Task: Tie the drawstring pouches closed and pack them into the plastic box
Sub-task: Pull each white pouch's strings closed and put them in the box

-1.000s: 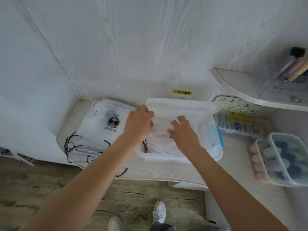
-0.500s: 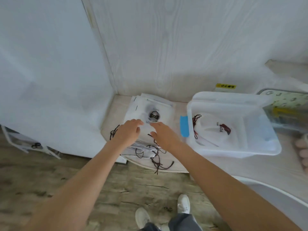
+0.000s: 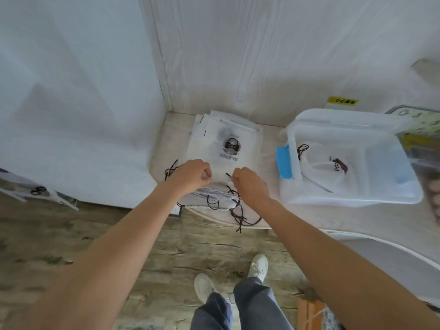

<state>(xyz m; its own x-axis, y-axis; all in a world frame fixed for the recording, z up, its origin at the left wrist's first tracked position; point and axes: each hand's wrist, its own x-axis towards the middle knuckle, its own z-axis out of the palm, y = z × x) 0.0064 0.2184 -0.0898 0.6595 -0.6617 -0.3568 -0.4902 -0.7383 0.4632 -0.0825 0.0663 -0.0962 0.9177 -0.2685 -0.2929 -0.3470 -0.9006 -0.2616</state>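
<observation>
A stack of white drawstring pouches (image 3: 226, 141) with a dark printed logo lies in the corner of the pale counter, dark cords (image 3: 238, 213) trailing over the front edge. My left hand (image 3: 190, 175) pinches the near edge of the top pouch. My right hand (image 3: 250, 184) pinches the same edge beside it, with a cord end sticking out by its fingers. To the right stands the clear plastic box (image 3: 352, 198) with a blue latch (image 3: 283, 163). One white pouch (image 3: 323, 170) with a tied cord lies inside it.
White wood-grain walls close the corner behind and to the left. A yellow label (image 3: 342, 101) is on the back wall. More containers (image 3: 419, 129) sit at the far right. The counter edge curves to the right; below are the wood floor and my white shoes (image 3: 258, 267).
Both hands left the plastic box, where they had laid a pouch, and moved left to the stack. They have since closed on the near edge of the top pouch.
</observation>
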